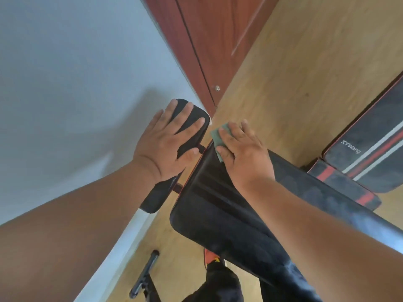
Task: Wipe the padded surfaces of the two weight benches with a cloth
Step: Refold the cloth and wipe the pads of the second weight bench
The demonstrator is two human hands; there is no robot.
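- Left hand (169, 140) lay flat, fingers spread, palm down on the small black head pad (192, 118) at the top of the near bench. It gripped nothing; it looked like a brace to stop the pad or frame from rocking under wipe pressure.
- Right hand (242, 149) was pressed flat, fingers extended, pinning the green cloth (217, 137) against the upper end of the near bench pad (218, 205). This was a flat press, not a fist: more contact area, even pressure.
- Only a corner of the cloth showed, sticking out past the fingers on the thumb side, by the gap between the main pad and the head pad. The rest was hidden under the palm.
- The two hands sat close, side by side, on either side of the bracket (201, 148) joining the two pads, not touching each other.
- The near bench pad ran from under the right hand down toward the camera, partly covered by the right forearm.
- The second bench (370, 147), with red and white stripes and "XYWang" lettering, lay on the wood floor (294, 62) well to the right, away from both hands.
- Judgement: the wipe was at the top edge of the near pad; the second bench was not being worked at this moment, and I couldn't tell whether it was clean.
- Risk, as a guess: the cloth could catch in the gap at the bracket if the stroke pushed further up.
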